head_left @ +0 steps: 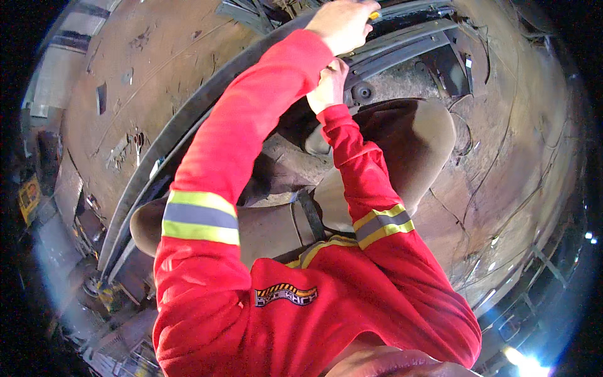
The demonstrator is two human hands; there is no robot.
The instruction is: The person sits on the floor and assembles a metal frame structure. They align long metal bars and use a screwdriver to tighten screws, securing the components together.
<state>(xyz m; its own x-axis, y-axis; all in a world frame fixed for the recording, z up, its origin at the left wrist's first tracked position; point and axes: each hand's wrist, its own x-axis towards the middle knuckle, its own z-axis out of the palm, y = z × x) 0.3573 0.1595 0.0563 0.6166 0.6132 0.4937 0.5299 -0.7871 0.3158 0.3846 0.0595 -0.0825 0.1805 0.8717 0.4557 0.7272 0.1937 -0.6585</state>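
Observation:
A long, curved dark metal beam (147,147) sweeps from the lower left to the top of the view. My left hand (342,26) is over its far stretch, fingers curled. A small yellow piece (375,14) shows at those fingertips, too little of it visible to name. Closer to me, my right hand (329,85) is closed beside the beam's inner edge. Whatever it may grip is hidden. Straight metal bars (402,53) extend to the right of both hands.
My bent legs (402,144) are inside the beam's curve. A round dark fitting (362,93) lies right of my right hand. Scraps and a small tool (139,143) rest on the rusty plate (182,69) at left. Thin cables (496,169) trail across the right side.

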